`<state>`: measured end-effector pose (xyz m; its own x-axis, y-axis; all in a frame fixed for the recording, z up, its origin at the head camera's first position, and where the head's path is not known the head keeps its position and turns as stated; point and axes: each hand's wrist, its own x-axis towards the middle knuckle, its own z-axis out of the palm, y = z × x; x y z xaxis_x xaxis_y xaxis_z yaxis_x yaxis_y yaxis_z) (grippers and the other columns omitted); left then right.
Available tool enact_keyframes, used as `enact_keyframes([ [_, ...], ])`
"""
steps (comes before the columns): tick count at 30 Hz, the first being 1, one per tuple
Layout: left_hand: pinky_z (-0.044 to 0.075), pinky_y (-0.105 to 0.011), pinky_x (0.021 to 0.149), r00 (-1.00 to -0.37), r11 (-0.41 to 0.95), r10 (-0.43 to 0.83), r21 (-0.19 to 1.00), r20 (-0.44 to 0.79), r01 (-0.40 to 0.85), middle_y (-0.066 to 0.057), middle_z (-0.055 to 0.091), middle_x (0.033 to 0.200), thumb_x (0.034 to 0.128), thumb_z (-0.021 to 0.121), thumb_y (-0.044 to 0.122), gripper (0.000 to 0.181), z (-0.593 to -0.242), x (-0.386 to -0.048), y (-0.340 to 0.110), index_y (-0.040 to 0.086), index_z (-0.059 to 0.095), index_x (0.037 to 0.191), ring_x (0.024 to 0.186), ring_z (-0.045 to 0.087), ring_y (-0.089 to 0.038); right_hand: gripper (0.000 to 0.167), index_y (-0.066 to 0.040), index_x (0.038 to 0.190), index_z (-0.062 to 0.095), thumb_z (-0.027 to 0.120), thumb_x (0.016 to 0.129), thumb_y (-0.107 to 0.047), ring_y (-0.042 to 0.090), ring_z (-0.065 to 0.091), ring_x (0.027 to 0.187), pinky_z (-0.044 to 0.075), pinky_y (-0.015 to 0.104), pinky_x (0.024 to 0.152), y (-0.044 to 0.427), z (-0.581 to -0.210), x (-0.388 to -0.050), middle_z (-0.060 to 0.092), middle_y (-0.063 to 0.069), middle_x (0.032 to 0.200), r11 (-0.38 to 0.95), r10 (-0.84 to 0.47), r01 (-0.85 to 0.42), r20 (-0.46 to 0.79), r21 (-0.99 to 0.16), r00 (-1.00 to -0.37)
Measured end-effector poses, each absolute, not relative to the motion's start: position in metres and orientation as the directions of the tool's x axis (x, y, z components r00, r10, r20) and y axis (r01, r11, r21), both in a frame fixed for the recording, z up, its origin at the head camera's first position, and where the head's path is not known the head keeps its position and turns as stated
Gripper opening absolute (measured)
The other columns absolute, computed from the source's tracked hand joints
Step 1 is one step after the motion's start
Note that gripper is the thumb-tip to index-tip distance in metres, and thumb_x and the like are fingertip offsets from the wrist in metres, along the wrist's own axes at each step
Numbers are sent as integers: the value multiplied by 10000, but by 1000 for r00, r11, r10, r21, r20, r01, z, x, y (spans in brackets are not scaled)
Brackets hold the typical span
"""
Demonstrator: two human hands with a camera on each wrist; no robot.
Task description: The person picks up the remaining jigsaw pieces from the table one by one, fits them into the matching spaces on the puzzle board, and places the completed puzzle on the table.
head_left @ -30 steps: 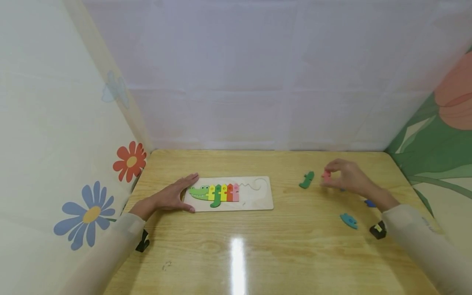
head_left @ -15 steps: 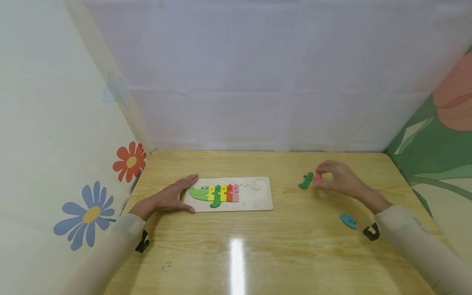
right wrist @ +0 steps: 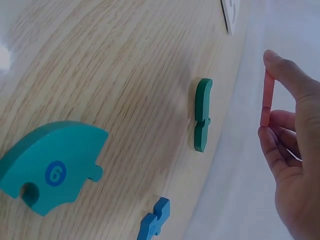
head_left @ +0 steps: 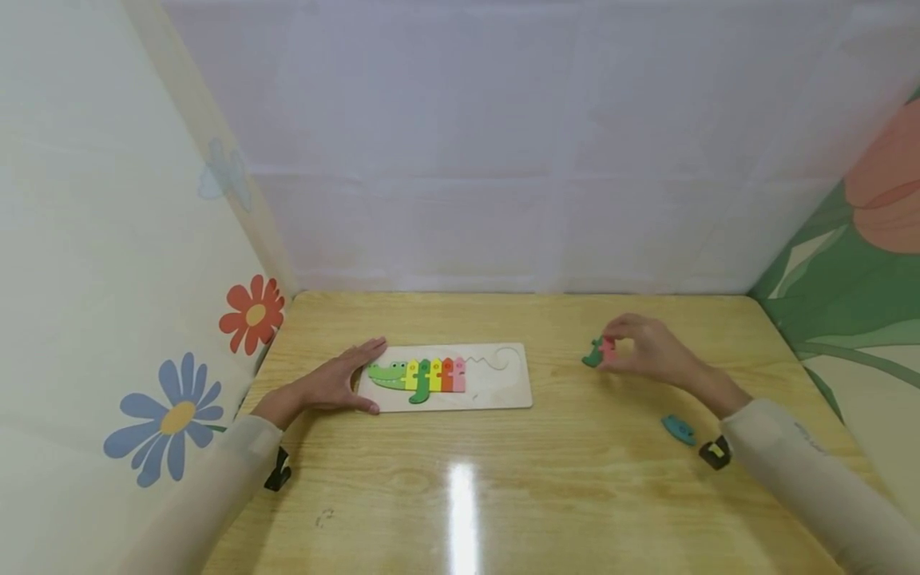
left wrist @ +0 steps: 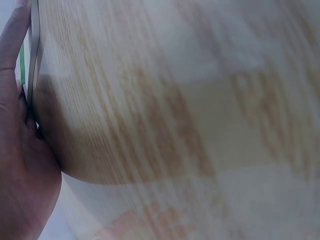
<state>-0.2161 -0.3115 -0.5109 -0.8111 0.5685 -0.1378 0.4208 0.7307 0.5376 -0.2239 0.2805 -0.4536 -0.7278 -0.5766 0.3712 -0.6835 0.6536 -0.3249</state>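
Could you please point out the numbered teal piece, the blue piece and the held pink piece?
Numbered teal piece [right wrist: 59,162], right wrist view: broad face.
Blue piece [right wrist: 151,224], right wrist view: middle of visible part.
Held pink piece [right wrist: 267,95], right wrist view: narrow edge.

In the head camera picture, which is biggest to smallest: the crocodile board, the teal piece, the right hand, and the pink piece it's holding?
1. Crocodile board
2. Right hand
3. Teal piece
4. Pink piece, though fingers may cover some of it
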Motion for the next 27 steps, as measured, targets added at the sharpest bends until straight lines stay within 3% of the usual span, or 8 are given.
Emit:
enact_keyframes([
  [13, 129, -660, 1285, -809, 730, 572, 533, -134, 428, -125, 161, 1775, 792, 891, 574, 1211, -512, -216, -312, 98, 239, 1694, 1619, 162, -414, 418, -2, 927, 789, 1018, 635, -196, 298, 728, 905, 638, 473, 766, 265, -461, -225, 755, 138, 989, 588, -610, -750, 443, -303, -657],
  [27, 135, -675, 1278, -813, 733, 565, 536, -139, 418, -115, 154, 1778, 793, 889, 578, 1209, -512, -217, -312, 113, 235, 1697, 1621, 153, -416, 534, 60, 1026, 794, 1019, 651, -247, 341, 740, 976, 636, 492, 850, 245, -462, -222, 760, 175, 1060, 603, -613, -740, 422, -296, -668],
])
